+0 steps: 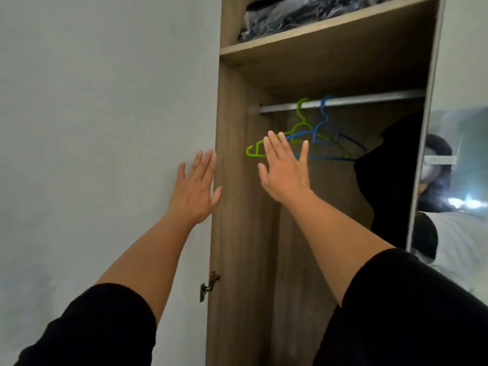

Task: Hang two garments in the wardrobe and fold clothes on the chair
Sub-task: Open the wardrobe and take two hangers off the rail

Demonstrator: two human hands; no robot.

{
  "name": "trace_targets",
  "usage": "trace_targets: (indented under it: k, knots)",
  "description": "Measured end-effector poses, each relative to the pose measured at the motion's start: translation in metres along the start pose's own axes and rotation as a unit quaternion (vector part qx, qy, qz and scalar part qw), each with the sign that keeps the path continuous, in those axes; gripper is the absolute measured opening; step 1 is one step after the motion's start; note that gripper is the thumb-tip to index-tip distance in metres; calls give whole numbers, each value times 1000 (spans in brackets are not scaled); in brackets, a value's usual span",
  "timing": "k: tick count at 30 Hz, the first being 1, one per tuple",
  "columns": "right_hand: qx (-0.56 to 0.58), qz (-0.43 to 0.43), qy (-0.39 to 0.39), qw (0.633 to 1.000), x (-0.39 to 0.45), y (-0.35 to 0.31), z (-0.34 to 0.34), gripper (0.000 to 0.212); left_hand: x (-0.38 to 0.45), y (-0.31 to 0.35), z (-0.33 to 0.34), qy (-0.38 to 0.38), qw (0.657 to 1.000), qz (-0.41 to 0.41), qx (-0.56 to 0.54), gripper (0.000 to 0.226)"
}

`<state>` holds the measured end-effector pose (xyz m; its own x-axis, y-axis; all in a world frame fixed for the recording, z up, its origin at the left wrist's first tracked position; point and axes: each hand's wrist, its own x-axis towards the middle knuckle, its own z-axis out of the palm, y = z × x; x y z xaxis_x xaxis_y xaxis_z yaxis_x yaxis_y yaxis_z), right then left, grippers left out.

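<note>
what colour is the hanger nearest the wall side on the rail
Bright green hanger, seen in the head view, hanging left of the blue hanger.

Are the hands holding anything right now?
No, nothing is held. The left hand and right hand are both open, reaching toward the green hanger on the rail.

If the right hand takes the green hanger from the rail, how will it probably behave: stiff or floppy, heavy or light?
The green hanger looks like thin moulded plastic, so it is probably stiff but slightly bendable, and light. It hangs only by its hook on the rail, so a push would likely make it swing. It overlaps the blue hanger, so the two may snag.
</note>
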<state>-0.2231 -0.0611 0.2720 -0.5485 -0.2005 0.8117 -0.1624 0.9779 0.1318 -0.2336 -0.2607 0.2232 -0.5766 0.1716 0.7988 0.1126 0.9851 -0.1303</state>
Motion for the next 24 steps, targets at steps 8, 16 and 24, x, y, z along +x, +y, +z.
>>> trace_targets:
  k: [8, 16, 24]
  knots:
    - [-35, 44, -1, 998, 43, 57, 28, 60, 98, 36, 24, 47, 997, 41, -42, 72]
    - [-23, 104, -6, 994, 82, 83, 55, 55, 171, 53, 66, 42, 992, 77, -95, 61]
    - [11, 161, -30, 987, 113, 89, 80, 47, 223, 64, 106, 26, 972, 100, -210, 57]
